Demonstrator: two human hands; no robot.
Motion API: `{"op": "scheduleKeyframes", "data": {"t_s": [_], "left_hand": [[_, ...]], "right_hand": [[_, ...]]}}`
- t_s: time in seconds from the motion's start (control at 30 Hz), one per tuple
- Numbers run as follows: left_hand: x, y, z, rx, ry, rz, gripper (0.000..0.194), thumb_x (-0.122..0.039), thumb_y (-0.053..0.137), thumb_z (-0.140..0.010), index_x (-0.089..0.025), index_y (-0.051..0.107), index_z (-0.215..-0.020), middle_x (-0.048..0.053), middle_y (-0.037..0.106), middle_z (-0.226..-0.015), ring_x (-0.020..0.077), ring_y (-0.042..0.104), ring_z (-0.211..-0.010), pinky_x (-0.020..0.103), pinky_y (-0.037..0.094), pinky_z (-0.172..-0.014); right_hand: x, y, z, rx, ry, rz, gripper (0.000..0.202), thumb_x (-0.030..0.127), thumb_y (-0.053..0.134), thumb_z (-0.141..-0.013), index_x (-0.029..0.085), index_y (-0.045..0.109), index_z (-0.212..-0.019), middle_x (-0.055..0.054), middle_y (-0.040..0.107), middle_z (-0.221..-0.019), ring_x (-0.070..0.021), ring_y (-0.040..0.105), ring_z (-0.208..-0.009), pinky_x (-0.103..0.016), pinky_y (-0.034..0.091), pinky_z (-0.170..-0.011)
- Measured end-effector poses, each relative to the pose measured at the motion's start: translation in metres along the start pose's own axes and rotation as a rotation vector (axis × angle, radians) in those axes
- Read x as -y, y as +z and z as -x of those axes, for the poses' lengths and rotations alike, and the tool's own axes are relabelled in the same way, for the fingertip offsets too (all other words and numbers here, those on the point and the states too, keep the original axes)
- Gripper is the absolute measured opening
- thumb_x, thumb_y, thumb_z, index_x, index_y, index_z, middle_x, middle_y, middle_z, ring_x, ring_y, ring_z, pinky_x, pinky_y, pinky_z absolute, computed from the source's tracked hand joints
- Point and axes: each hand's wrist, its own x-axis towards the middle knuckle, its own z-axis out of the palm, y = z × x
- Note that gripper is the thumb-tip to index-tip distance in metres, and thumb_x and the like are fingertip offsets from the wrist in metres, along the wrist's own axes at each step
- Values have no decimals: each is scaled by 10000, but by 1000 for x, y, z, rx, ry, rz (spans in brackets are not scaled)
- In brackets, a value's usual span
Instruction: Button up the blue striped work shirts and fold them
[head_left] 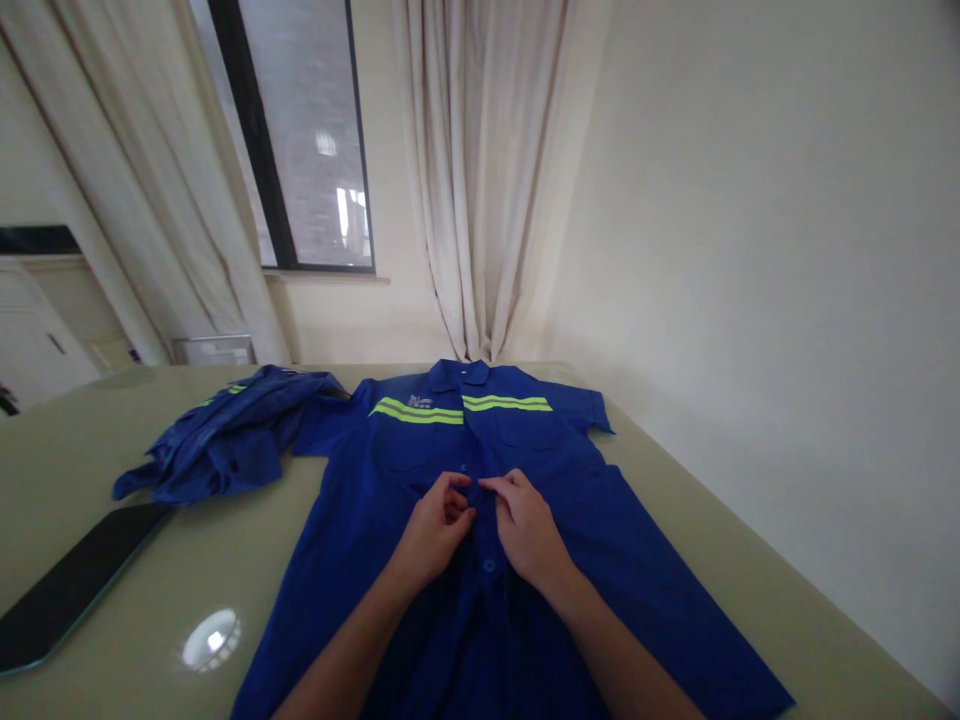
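Shirt (480, 590) beneath left hand (435, 525), right hand (529, 528); both half-curled; cannot tell if gripping it.

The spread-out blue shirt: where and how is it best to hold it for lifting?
Probably at both shoulders, left hand and right hand each pinching one from above. The shirt lies front up with its collar at the far end, so the shoulders should let it hang evenly.
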Motion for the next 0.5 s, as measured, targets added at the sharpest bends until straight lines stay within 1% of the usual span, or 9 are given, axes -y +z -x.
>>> {"op": "scheduleKeyframes", "data": {"t_s": [0.1, 0.17, 0.23, 0.3, 0.43, 0.5], "left_hand": [[0, -1, 0, -16, -16, -5, 417, -261, 662, -766, -189, 596, -1171, 24, 670, -924, 140, 629, -672, 265, 483, -615], [0, -1, 0, -35, -14, -49, 411, -237, 653, -750, -185, 631, -1157, 61, 682, -1059, 126, 631, -657, 275, 496, -624], [0, -1, -1, -37, -5, -73, 416, -230, 640, -751, -182, 652, -1165, 84, 686, -1150, 123, 632, -657, 282, 505, -634], [-1, -1, -1, -29, 2, -74, 428, -234, 636, -756, -180, 658, -1180, 89, 694, -1180, 122, 629, -663, 279, 508, -635], [-2, 0, -1, -12, -12, -41, 442, -234, 630, -757, -168, 655, -1193, 102, 697, -1202, 111, 622, -648, 256, 496, -606], [-2, 0, 0, -14, -13, -37, 440, -224, 629, -755, -161, 654, -1190, 110, 702, -1203, 110, 624, -643, 253, 498, -601]], "right_hand": [[-2, 0, 0, 30, 35, 22, 442, 49, 435, -936, 250, 726, -1200, -54, 621, -1033, -174, 643, -960, -264, 464, -898], [-2, 0, 0, 48, 42, 26, 451, 38, 433, -922, 263, 735, -1170, -47, 614, -1021, -169, 639, -959, -258, 459, -899], [-2, 0, 0, 49, 44, 27, 443, 35, 429, -915, 261, 745, -1127, -43, 611, -1014, -166, 636, -960, -255, 455, -904], [-1, 1, 0, 46, 45, 30, 431, 42, 425, -917, 251, 747, -1113, -45, 610, -1012, -169, 635, -965, -258, 453, -908], [-2, 2, 1, 48, 64, 41, 441, 48, 426, -911, 239, 737, -1158, -55, 612, -1023, -178, 637, -982, -265, 453, -916], [-3, 3, -1, 48, 70, 45, 449, 40, 425, -899, 244, 744, -1140, -53, 620, -1030, -178, 639, -985, -267, 452, -914]]}}
